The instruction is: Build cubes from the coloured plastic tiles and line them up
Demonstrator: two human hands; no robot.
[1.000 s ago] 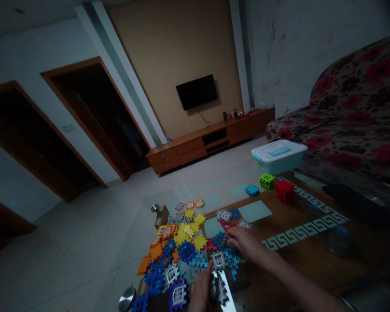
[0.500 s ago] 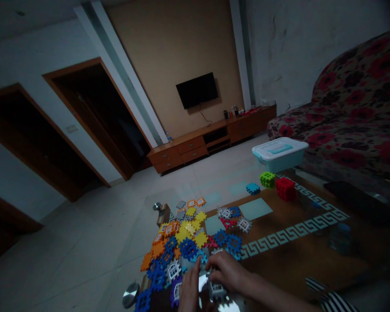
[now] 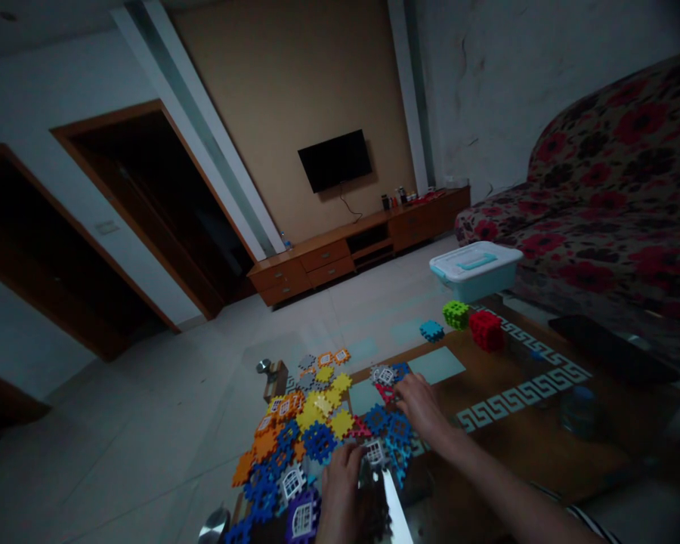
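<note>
Interlocking plastic tiles lie in a loose pile on the glass table. My left hand (image 3: 341,483) is low in the middle, fingers curled beside a white window tile (image 3: 375,452); whatever it grips is hidden in shadow. My right hand (image 3: 419,404) reaches over the pile's right side with fingers bent down where a white window tile lay; its fingertips and that tile are hidden. Just left of it are a red tile (image 3: 384,391) and a grey-and-white window tile (image 3: 384,375). Blue tiles (image 3: 400,427), yellow tiles (image 3: 317,408) and a purple window tile (image 3: 303,519) lie around.
Farther back on the table (image 3: 521,408) stand a red stack (image 3: 486,331), a green stack (image 3: 455,314) and a light-blue stack (image 3: 431,331) of tiles. Beyond is a lidded plastic box (image 3: 476,272). A jar (image 3: 579,412) and a long black object (image 3: 612,347) are at right.
My right hand has left the grey window tile near my left hand and moved forward and right over the pile. My left hand has curled its fingers. The view has shifted slightly.
</note>
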